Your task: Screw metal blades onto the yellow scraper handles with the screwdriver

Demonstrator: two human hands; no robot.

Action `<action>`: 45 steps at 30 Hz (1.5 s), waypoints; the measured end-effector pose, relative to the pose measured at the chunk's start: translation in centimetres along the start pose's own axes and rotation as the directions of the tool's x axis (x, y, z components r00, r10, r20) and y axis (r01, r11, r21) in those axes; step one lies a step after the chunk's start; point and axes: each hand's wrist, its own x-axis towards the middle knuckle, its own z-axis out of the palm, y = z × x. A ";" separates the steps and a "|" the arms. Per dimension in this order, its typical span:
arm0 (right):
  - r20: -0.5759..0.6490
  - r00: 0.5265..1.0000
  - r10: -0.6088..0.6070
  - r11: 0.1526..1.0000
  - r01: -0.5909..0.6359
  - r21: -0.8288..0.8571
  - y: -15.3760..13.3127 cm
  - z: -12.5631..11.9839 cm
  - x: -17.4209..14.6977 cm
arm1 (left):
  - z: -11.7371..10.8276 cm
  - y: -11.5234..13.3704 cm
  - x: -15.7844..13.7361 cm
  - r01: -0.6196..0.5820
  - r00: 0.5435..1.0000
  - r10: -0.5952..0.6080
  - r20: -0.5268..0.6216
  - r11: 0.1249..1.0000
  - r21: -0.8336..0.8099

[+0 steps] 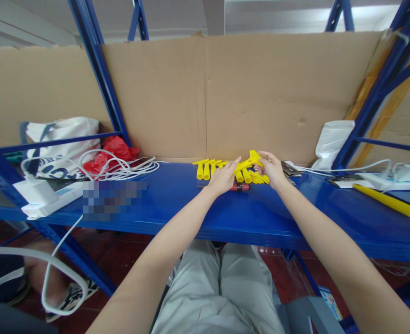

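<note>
A yellow plastic piece with a tube-like shaft and a wider end [245, 164] is held up between my two hands above the blue shelf. My left hand [222, 178] is closed around its shaft end. At the wider end, the fingers of my right hand [272, 169] are pinched on it. Several similar yellow T-shaped pieces [200, 171] lie in a row behind and beside my left hand, partly hidden by it. Small yellow flat pieces [258, 177] lie under my right hand. A red and black screwdriver [241, 187] rests just in front, its shaft partly covered by my left wrist.
On the left are a power strip [56, 199], coiled white cables [121, 170], a red plastic bag [116, 150] and a cloth bag [65, 132]. To the right lie a long yellow object [387, 201] and a white pouch [333, 144]. Cardboard [246, 93] stands behind.
</note>
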 end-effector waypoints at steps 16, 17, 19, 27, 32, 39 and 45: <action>-0.106 0.994 -0.010 1.000 0.008 -0.022 0.3 -1.0 0.7 | 0.4 -3.3 0.7 0.379 0.921 -0.374 -0.105 0.925 0.034; -0.096 0.995 -0.017 0.999 0.013 -0.040 0.2 -0.8 0.5 | 0.2 -3.7 0.7 0.438 0.894 -0.432 -0.122 0.899 0.025; -0.073 0.997 -0.038 0.996 0.032 -0.081 0.2 -0.4 0.2 | -0.2 -4.7 0.6 0.544 0.828 -0.536 -0.162 0.839 0.005; -0.042 0.999 -0.030 0.989 0.024 -0.148 0.3 0.0 -0.1 | -0.2 -7.6 -0.2 0.772 0.621 -0.761 -0.187 0.635 -0.022; -0.023 0.999 -0.039 0.988 0.035 -0.152 0.4 0.1 -0.2 | 0.5 -8.8 -0.1 0.793 0.602 -0.792 -0.097 0.608 -0.038; 0.018 0.998 -0.055 0.989 0.057 -0.136 0.7 0.2 0.0 | 0.9 -9.6 0.3 0.814 0.577 -0.816 -0.034 0.578 -0.057; 0.052 0.997 -0.049 0.986 0.056 -0.156 0.5 0.4 -0.3 | 0.9 -9.6 0.4 0.813 0.576 -0.816 -0.053 0.579 -0.068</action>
